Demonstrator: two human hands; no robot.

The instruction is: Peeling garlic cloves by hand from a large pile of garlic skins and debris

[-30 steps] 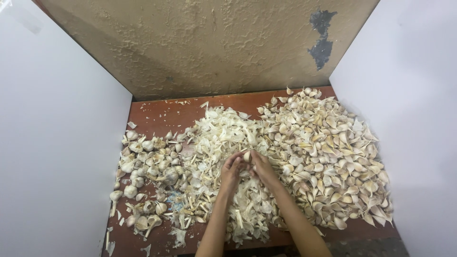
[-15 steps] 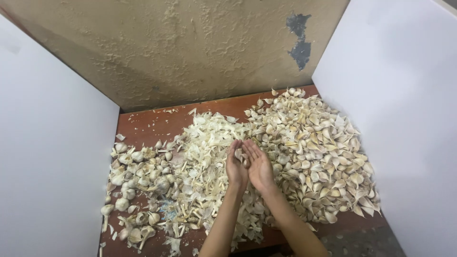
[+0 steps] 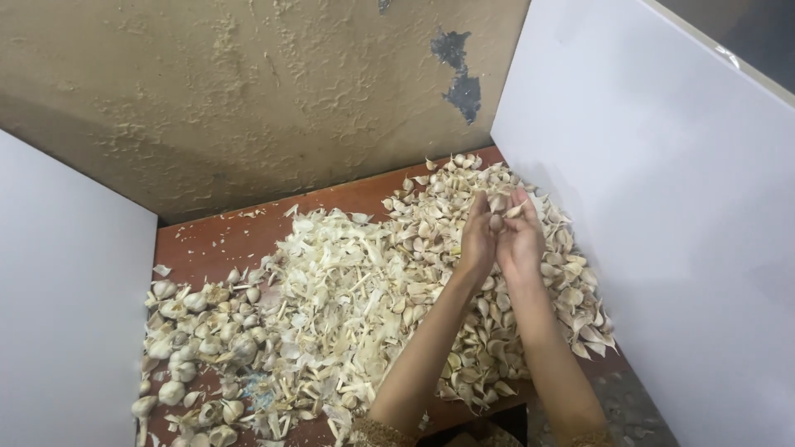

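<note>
My left hand [image 3: 477,242] and my right hand [image 3: 522,240] are raised side by side over the right-hand heap of separated garlic cloves [image 3: 497,331]. Together the fingertips pinch a small garlic piece [image 3: 496,222], with a bit of pale skin sticking out beside the right fingers. A pile of loose papery garlic skins and stems [image 3: 331,290] fills the middle of the brown wooden table [image 3: 207,240]. Whole garlic bulbs [image 3: 190,331] lie heaped at the left.
White boards stand on the left [image 3: 66,314] and the right [image 3: 662,248] of the table. A rough beige wall [image 3: 265,91] with a patch of chipped paint closes the back. The table's front edge runs near my forearms.
The view has swung to the left, so both hands now sit further right and higher in frame, over the clove heap. They stay together on a garlic piece.
</note>
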